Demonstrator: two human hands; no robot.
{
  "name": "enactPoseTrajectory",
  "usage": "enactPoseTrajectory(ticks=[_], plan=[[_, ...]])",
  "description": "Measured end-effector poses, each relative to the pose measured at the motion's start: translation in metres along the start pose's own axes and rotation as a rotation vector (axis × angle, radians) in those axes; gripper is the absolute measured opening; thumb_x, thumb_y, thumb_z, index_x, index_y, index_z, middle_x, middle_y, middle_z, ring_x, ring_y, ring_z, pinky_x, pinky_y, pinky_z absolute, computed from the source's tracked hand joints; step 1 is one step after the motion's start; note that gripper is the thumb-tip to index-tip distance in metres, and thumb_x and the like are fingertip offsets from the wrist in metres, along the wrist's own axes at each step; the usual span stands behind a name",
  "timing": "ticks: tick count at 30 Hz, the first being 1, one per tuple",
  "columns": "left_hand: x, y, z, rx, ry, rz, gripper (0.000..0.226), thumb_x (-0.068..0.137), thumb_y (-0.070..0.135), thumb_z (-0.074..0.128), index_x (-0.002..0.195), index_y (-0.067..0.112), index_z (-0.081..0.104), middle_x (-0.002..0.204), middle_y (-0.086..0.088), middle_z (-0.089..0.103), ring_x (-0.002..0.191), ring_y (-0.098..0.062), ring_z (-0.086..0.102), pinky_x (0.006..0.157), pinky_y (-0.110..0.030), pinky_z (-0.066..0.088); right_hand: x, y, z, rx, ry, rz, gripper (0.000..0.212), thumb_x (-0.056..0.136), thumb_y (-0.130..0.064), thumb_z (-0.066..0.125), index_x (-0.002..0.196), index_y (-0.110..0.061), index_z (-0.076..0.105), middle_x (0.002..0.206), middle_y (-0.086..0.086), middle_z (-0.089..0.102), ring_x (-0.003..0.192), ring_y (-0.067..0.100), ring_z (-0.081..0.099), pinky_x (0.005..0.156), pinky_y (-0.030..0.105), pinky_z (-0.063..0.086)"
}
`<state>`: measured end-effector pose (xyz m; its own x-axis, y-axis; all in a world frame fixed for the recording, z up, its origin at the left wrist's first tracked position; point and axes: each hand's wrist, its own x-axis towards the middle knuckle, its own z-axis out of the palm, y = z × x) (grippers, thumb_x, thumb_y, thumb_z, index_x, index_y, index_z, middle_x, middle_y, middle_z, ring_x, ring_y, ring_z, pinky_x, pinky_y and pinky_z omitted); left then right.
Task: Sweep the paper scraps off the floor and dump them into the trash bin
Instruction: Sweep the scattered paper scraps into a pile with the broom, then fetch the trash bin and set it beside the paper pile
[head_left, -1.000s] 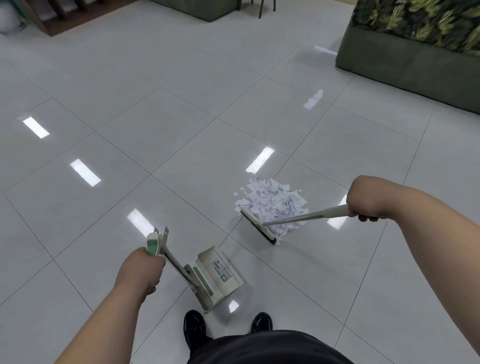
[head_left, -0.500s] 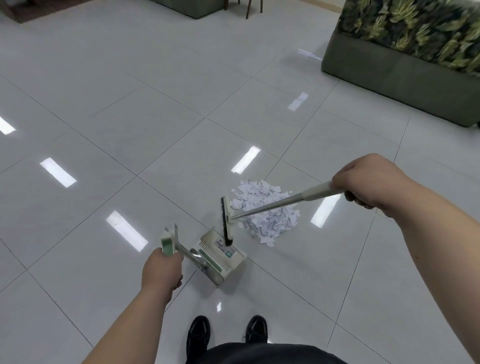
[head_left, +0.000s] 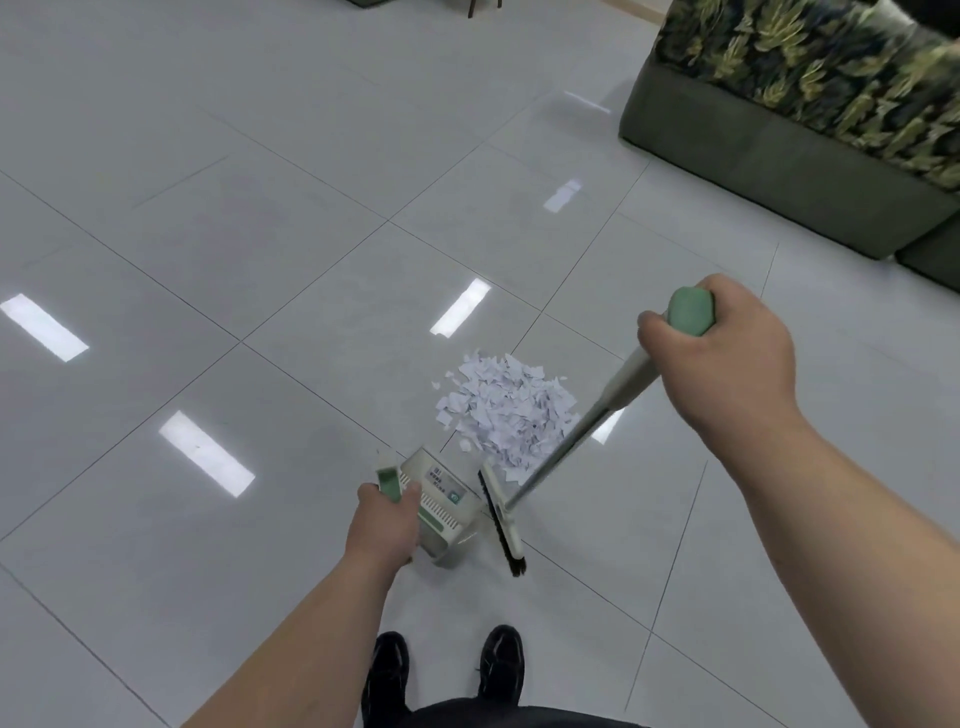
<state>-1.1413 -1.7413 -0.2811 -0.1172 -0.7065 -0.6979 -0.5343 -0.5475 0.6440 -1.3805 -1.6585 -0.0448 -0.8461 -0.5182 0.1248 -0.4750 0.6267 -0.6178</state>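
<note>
Hands: left (head_left: 387, 525) clamped on dustpan (head_left: 441, 506) handle; right (head_left: 727, 364) clamped on green broom (head_left: 566, 447) grip. Well apart.
Scraps (head_left: 506, 410): one heap on floor (head_left: 260, 234), just beyond dustpan and broom head, none in pan visibly.
Broom head: beside pan, near side of heap, probably lifted.
Bin: not in view.
Step in hand, judged: gathering. Best with pan lip flat to tile, mouth toward heap; broom set beyond heap, short low strokes inward to avoid scatter.
</note>
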Motion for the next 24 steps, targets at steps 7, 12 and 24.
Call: enactPoseTrajectory(ticks=[7, 12, 24], plan=[[-0.014, 0.012, -0.018, 0.25, 0.022, 0.055, 0.08, 0.092, 0.042, 0.071, 0.15, 0.006, 0.029, 0.15, -0.016, 0.038, 0.128, -0.035, 0.049, 0.101, -0.041, 0.046, -0.018, 0.008, 0.012, 0.499, -0.122, 0.029, 0.017, 0.077, 0.009, 0.057, 0.076, -0.007, 0.049, 0.068, 0.006, 0.064, 0.064, 0.034, 0.068, 0.066, 0.05, 0.058], [-0.038, 0.042, -0.042, 0.371, 0.101, 0.299, 0.058, 0.094, 0.039, 0.066, 0.142, 0.016, 0.045, 0.15, -0.006, 0.03, 0.141, -0.027, 0.032, 0.098, -0.037, 0.038, -0.032, 0.013, 0.019, 0.487, -0.227, 0.051, 0.018, 0.074, 0.016, 0.057, 0.072, 0.003, 0.044, 0.066, 0.031, 0.047, 0.046, 0.027, 0.053, 0.05, 0.053, 0.05], [-0.086, 0.09, -0.035, 0.551, -0.198, 0.671, 0.003, 0.094, 0.027, 0.061, 0.097, 0.029, 0.061, 0.105, 0.006, 0.059, 0.09, -0.007, 0.06, 0.073, -0.027, 0.043, -0.088, 0.066, -0.002, 0.312, -0.257, 0.335, 0.02, 0.073, 0.001, 0.066, 0.073, 0.003, 0.046, 0.059, 0.012, 0.047, 0.047, 0.023, 0.045, 0.053, 0.036, 0.041]])
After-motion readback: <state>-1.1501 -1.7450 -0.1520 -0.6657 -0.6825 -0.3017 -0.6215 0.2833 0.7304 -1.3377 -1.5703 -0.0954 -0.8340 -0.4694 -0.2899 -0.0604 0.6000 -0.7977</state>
